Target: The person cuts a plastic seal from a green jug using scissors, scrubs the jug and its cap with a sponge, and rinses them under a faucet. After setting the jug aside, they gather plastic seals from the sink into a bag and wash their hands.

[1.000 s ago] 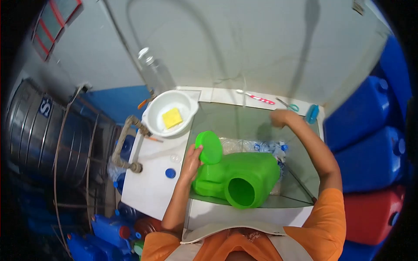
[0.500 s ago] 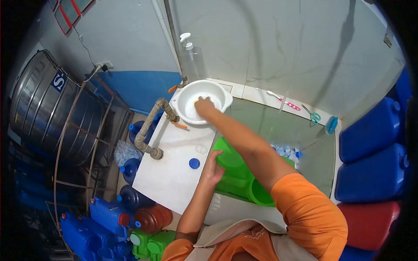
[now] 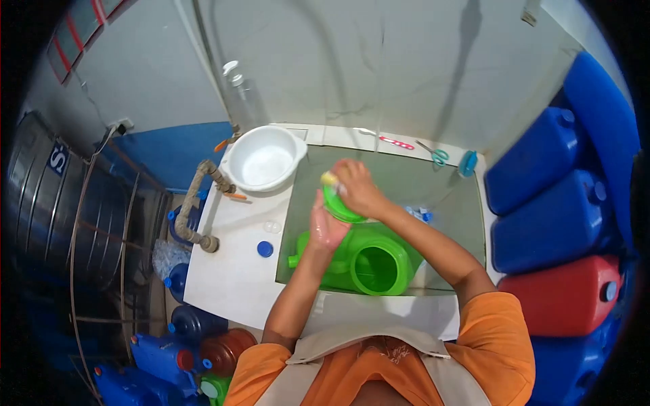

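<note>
Across the counter from left: white basin (image 3: 263,161), nothing visible inside, then a loose blue cap (image 3: 265,249). Left hand (image 3: 330,229) next, palm up, fingers loosely open, supporting the green lid (image 3: 340,208); thumb position unclear from where I stand. Yellow sponge (image 3: 330,178) is at the lid, pinched in the curled fingers of the right hand (image 3: 357,187). Green jug (image 3: 376,235) sits below the hands in the sink (image 3: 450,210), wide mouth uncovered. Ledge behind: red-and-white handled brush (image 3: 396,143), scissors (image 3: 440,157), blue brush (image 3: 467,164).

Status, my read: lid is off, sponge is out of the basin, lid wiping is partway. Lid isn't back on the jug. Can't tell if the jug's been wiped inside
</note>
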Motion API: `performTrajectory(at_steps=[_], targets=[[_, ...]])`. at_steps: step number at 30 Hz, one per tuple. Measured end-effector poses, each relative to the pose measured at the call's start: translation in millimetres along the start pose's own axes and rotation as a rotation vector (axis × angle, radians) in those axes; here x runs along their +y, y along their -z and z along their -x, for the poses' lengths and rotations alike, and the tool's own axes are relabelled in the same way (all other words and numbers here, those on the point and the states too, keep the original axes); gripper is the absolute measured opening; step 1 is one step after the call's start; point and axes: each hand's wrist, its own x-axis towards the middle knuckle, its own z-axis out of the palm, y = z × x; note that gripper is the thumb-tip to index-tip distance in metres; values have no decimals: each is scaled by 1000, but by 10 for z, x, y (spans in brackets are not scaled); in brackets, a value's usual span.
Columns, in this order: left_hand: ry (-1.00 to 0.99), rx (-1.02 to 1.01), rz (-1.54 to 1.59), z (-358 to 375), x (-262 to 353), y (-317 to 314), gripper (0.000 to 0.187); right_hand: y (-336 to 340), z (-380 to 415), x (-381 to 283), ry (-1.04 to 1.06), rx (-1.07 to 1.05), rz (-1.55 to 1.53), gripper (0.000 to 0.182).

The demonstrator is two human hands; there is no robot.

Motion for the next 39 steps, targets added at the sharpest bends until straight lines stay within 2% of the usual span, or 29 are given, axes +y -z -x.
performTrajectory(at_steps=[2, 3, 5, 8, 9, 10, 12, 13, 15, 16, 17, 19, 21, 22, 24, 26, 27, 28, 29, 30, 32, 33, 35, 36, 37, 38, 39], targets=[[-18, 1, -101, -2, 114, -63, 50, 65, 160, 198, -205, 262, 25, 35], [-10, -12, -120, -10, 183, -107, 50, 43, 213, 118, -207, 273, 30, 35], [3, -26, -138, -66, 91, -123, 49, -68, 351, -159, -74, 306, -16, 32], [-46, 0, -261, -52, -225, -44, 51, 217, 76, -190, -77, 283, 37, 31], [21, -54, -252, 38, -211, -177, 51, 226, 53, -25, -211, 303, 115, 29], [82, -109, -244, 108, -168, -268, 52, 185, 140, 35, -216, 308, 114, 29], [75, -114, -253, 142, -81, -297, 52, 210, 183, 99, -331, 399, 17, 26], [79, -102, -273, 136, -89, -280, 52, 194, 167, 30, -324, 402, 17, 26], [90, -84, -292, 125, -156, -220, 52, 132, 168, -209, -52, 458, 110, 22], [4, -79, -322, 119, -213, -189, 52, 182, 142, -283, -58, 457, 110, 22], [-80, -75, -352, 119, -260, -156, 53, 244, 118, -343, -70, 388, 50, 21], [-7, -87, -339, 227, -218, -281, 52, 258, 106, -262, -83, 325, -7, 19], [51, -82, -318, 304, -163, -302, 51, 153, 136, -89, -401, 441, -5, 18], [9, -89, -342, 313, -110, -278, 52, 111, 192, -104, -395, 429, -22, 18], [-71, -58, -358, 393, 78, -199, 54, 12, 333, -151, -369, 543, -11, 22], [-290, 1, -698, 519, 296, -106, 48, -6, 580, -144, -410, 283, -192, 26], [-388, 25, -872, 604, 393, -56, 46, 95, 730, -124, -403, 266, -214, 26], [-393, 42, -872, 728, 512, 15, 46, 276, 877, -115, -416, 11, -257, 27], [-535, 70, -1419, 871, 657, 87, 43, 394, 966, -142, -428, -242, -290, 28], [-663, 87, -1967, 992, 780, 154, 40, 430, 1015, -209, -433, -247, -287, 28], [-612, 174, -2449, 1121, 969, 543, 38, 441, 1129, -378, -279, -204, -245, 30], [-598, 150, -2446, 1174, 1027, 718, 38, 351, 1094, -410, -214, -250, -283, 31], [-429, 258, -2709, 1201, 1110, 904, 43, 179, 956, -484, -4, -407, -199, 21], [-434, 238, -2710, 1213, 1062, 861, 43, 26, 865, -455, 49, -536, -153, 17], [-583, 270, -2821, 1243, 1013, 764, 47, -102, 789, -411, 105, -668, -107, 13], [-744, 307, -2925, 1254, 976, 649, 52, -143, 726, -394, 96, -663, -103, 13], [-759, 146, -2878, 1233, 873, 531, 60, -165, 667, -382, 143, -749, -161, 15]])
